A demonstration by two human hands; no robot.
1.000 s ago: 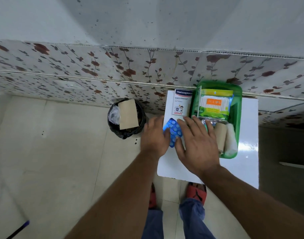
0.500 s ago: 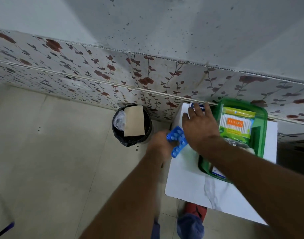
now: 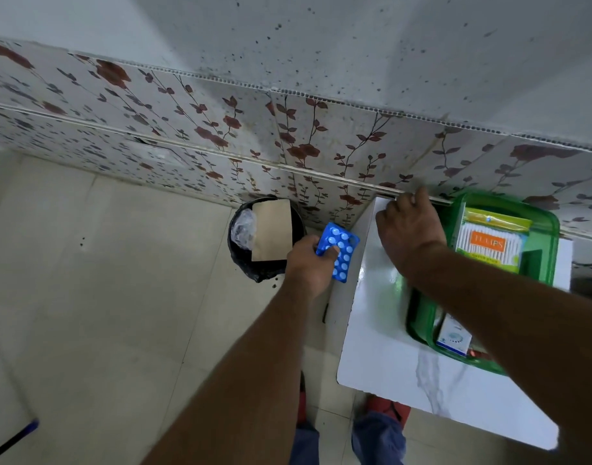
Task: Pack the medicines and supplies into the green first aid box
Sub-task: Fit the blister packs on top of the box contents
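The green first aid box (image 3: 553, 239) stands open on the white table (image 3: 378, 350), against the wall. Inside it lie a pack of cotton swabs (image 3: 489, 245) and a small white and blue carton (image 3: 452, 337). My left hand (image 3: 308, 263) grips a blue blister pack of white tablets (image 3: 341, 251), held off the table's left edge beside the bin. My right hand (image 3: 410, 229) is palm down at the table's far left corner, fingers curled by the wall. Whatever lies under it is hidden.
A black bin (image 3: 247, 263) with a brown card and clear plastic in it stands on the tiled floor left of the table. The flowered wall panel runs right behind the table. My feet in red sandals (image 3: 385, 409) are under the table's near edge.
My left hand has carried the blister pack left, off the table toward the bin. My right hand slid to the far left corner and now covers the plaster box. The view shifted right.
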